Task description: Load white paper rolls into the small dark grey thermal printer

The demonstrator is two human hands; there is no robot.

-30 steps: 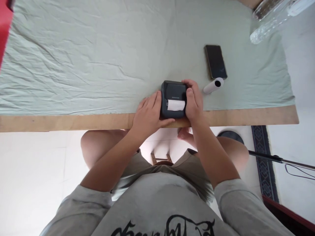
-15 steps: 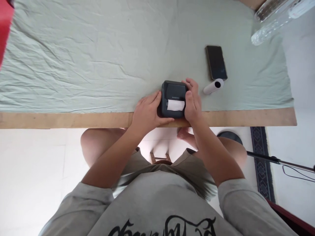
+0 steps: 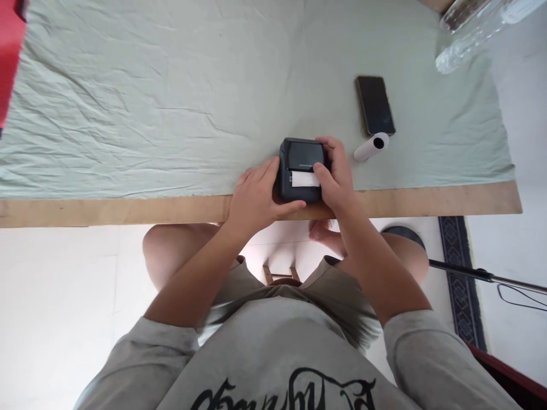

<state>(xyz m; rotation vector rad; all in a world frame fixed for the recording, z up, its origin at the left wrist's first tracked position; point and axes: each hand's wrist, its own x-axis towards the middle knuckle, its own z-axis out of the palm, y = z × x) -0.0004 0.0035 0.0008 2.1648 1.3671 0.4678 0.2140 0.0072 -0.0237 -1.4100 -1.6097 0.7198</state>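
Note:
A small black receipt printer [image 3: 304, 155] sits at the table's front edge, with a strip of white paper [image 3: 304, 179] showing across its top. My left hand [image 3: 255, 196] is wrapped against its left side, thumb along the near edge. On the opposite side my right hand [image 3: 337, 176] grips the printer, its fingers round the far right corner. The right thumb lies on top, by the right end of the paper strip. To the right of that hand lies a white paper roll [image 3: 368, 149], its dark core hole facing right.
Beyond the paper roll, a dark phone [image 3: 376, 105] lies on the pale green cloth [image 3: 192, 85]. Clear plastic bottles [image 3: 464, 51] lie at the far right corner. A red object [image 3: 11, 57] shows at the left edge. The wooden table edge [image 3: 106, 210] runs in front of me.
My right thumb has shifted left from the printer's right side onto its top, beside the paper. The right fingers have closed in round the far corner. My left hand holds its place.

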